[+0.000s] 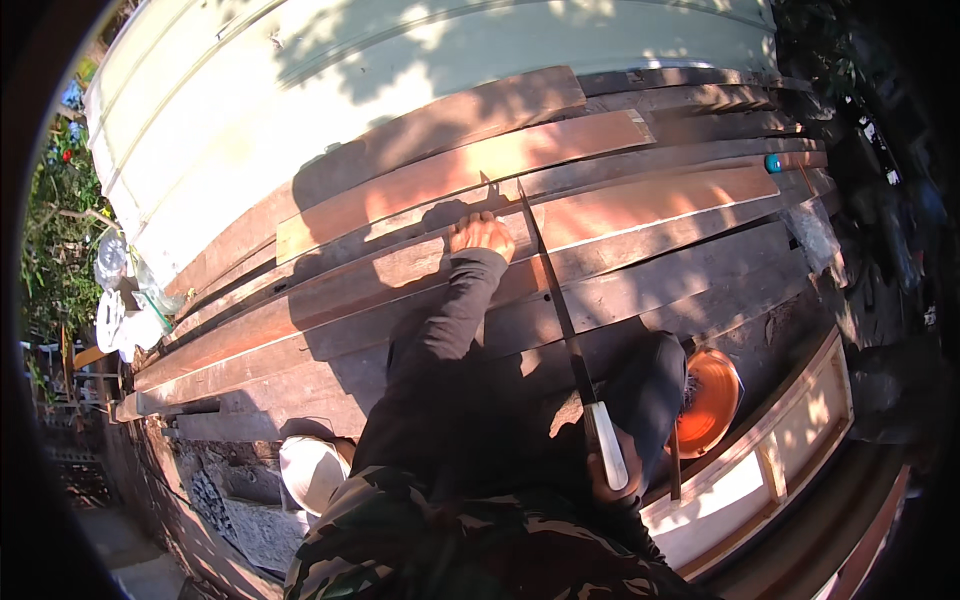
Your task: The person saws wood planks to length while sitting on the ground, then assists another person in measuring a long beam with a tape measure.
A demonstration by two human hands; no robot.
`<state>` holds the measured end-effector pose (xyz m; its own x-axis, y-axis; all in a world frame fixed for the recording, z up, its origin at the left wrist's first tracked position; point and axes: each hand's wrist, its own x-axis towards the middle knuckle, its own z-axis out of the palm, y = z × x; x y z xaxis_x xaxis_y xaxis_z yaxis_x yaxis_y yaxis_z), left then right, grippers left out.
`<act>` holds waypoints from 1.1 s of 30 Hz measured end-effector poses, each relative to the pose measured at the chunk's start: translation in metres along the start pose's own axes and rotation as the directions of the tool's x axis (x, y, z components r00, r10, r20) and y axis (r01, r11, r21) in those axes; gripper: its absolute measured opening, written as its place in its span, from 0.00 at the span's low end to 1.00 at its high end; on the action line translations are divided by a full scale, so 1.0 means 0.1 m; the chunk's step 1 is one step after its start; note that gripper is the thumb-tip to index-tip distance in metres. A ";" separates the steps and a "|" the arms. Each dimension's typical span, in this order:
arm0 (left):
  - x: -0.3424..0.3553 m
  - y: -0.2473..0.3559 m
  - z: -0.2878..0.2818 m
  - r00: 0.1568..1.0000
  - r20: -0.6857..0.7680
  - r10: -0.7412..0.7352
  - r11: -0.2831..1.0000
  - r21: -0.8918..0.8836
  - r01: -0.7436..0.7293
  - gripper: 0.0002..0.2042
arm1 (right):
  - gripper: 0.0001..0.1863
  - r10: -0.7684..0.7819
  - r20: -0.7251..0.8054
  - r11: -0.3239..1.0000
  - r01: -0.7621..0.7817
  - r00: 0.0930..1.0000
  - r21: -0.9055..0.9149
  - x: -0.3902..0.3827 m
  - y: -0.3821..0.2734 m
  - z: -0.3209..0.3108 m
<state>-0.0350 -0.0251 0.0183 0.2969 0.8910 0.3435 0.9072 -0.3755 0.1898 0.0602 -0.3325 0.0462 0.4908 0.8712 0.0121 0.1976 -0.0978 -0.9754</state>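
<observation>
My left hand (483, 235) grips a long reddish-brown board (660, 201) lying across a stack of weathered planks (700, 258), its fingers curled over the board near the middle. My right hand (610, 465), low at the right, is closed on the light handle of a handsaw (565, 315). The long dark blade runs up and away from me, lying across the board just right of my left hand, its tip beyond the board's far edge. My dark-clad knee sits beside the saw handle.
A pale corrugated sheet (200, 150) stands behind the planks. An orange basin (707, 420) and a wooden frame (812, 440) lie at lower right, a white bucket (308, 465) at lower left. A small teal object (773, 163) rests at right; plastic bags (130, 325) and plants are at left.
</observation>
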 end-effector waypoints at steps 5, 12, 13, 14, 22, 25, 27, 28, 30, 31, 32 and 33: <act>0.00 0.08 0.01 1.000 -0.012 0.006 1.000 0.028 -0.006 0.12 | 0.22 -0.052 -0.023 0.996 0.054 0.998 0.069 0.01 0.01 -0.14; 0.13 -0.02 0.17 1.000 -0.011 -0.014 0.999 0.049 0.014 0.13 | 0.22 -0.111 -0.067 0.992 0.114 0.992 0.046 0.75 -0.20 0.25; 0.14 -0.12 0.15 0.999 -0.007 -0.032 0.997 0.073 0.032 0.13 | 0.23 -0.038 -0.038 0.999 0.039 0.999 0.026 0.33 -0.21 0.10; 0.14 -0.04 0.06 0.999 0.029 -0.028 0.998 0.053 0.027 0.13 | 0.23 0.042 -0.035 0.999 -0.042 0.999 -0.012 -0.09 -0.20 -0.12; 0.01 0.11 0.05 0.999 -0.046 0.021 0.999 0.046 -0.019 0.10 | 0.22 0.066 0.015 0.998 -0.066 0.998 -0.021 -0.32 -0.34 -0.42; 0.09 0.16 0.00 0.997 -0.065 0.036 0.999 0.032 -0.033 0.11 | 0.22 -0.092 -0.010 0.993 0.092 0.996 0.080 0.90 -0.13 0.03; 0.18 0.09 0.03 0.999 -0.050 0.018 0.999 0.033 -0.016 0.11 | 0.22 -0.162 -0.061 0.986 0.164 0.985 0.018 1.03 -0.20 0.23; 0.17 0.21 0.19 0.999 -0.033 0.021 1.000 -0.007 -0.021 0.11 | 0.23 -0.160 -0.119 0.987 0.161 0.980 0.000 0.91 -0.09 0.18; 0.12 -0.04 0.17 0.998 -0.001 -0.058 0.997 0.055 0.058 0.12 | 0.24 -0.066 -0.028 0.998 0.066 0.997 0.008 0.38 -0.41 0.06; 0.13 -0.05 0.10 0.999 -0.026 -0.031 0.998 0.056 0.033 0.12 | 0.24 -0.001 -0.016 0.999 0.000 1.000 -0.050 -0.02 -0.38 -0.12; 0.08 -0.05 0.05 1.000 -0.028 -0.011 0.998 0.063 0.013 0.12 | 0.25 0.007 0.001 0.996 -0.007 1.000 -0.086 -0.31 -0.48 -0.29; 0.05 -0.05 -0.03 0.999 -0.039 0.010 0.997 0.072 -0.007 0.11 | 0.26 0.013 0.022 0.993 -0.011 1.000 -0.119 -0.61 -0.57 -0.45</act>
<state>-0.0392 -0.0196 0.0218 0.2941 0.8765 0.3812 0.9242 -0.3625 0.1205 0.0574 -0.4014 0.1111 0.4749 0.8800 -0.0057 0.2918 -0.1636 -0.9424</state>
